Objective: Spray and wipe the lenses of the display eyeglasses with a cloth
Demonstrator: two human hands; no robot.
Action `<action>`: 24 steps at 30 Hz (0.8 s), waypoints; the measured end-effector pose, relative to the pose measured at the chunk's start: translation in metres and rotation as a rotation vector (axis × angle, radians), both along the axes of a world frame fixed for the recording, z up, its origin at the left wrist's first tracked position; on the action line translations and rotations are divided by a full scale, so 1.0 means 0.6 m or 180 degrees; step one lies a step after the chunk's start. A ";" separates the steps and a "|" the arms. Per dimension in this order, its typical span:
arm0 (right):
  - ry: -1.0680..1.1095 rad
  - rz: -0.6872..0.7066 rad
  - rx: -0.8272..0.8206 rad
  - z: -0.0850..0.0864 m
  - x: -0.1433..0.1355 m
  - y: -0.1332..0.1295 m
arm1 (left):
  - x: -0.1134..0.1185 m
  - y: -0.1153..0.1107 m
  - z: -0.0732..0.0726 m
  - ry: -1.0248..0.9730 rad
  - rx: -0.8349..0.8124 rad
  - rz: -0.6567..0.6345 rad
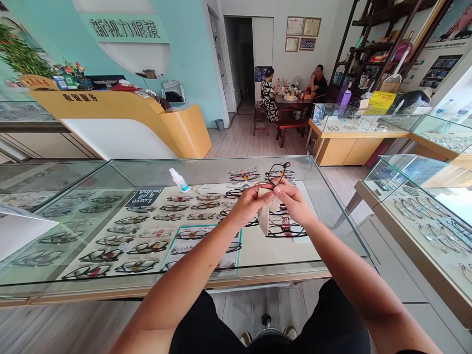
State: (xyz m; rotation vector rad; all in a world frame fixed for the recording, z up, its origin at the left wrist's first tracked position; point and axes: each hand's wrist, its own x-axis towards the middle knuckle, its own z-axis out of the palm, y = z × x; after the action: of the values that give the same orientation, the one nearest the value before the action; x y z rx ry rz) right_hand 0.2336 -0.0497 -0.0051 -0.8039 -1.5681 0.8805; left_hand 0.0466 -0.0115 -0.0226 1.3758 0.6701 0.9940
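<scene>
Forearms (206,260) span the glass counter (258,282); above it, the left hand (251,200) pinches cloth (264,220), the right hand (293,200) dark eyeglasses (279,172), tilted up beyond both hands.

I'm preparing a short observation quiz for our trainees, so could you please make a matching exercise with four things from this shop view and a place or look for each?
Things:
1. Held eyeglasses
2. Cloth
3. Small bottle
4. Wastebasket

Descriptions:
A. White, on the glass countertop
B. On the floor by the turquoise wall
C. Dark-rimmed, extending upward from the grip
D. Pale, hanging down between the left hand and right hand

Pairs: 1-C, 2-D, 3-A, 4-B
</scene>
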 end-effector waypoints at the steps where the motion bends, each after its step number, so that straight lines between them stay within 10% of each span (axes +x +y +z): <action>1: 0.0033 0.0000 -0.0024 -0.001 0.000 0.001 | -0.001 0.000 0.001 -0.0006 0.0016 -0.0045; 8: 0.0366 -0.0162 -0.0306 -0.008 0.003 0.008 | -0.001 -0.010 0.014 0.0038 0.0101 -0.0356; 24: 0.0500 -0.0035 -0.0355 -0.013 -0.005 0.003 | -0.012 0.002 0.017 0.0478 0.0545 0.0547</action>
State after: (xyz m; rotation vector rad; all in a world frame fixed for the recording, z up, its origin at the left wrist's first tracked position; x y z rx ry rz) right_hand 0.2309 -0.0479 -0.0128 -0.8017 -1.3859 1.0059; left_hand 0.0391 -0.0103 -0.0124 1.5743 0.8421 1.1122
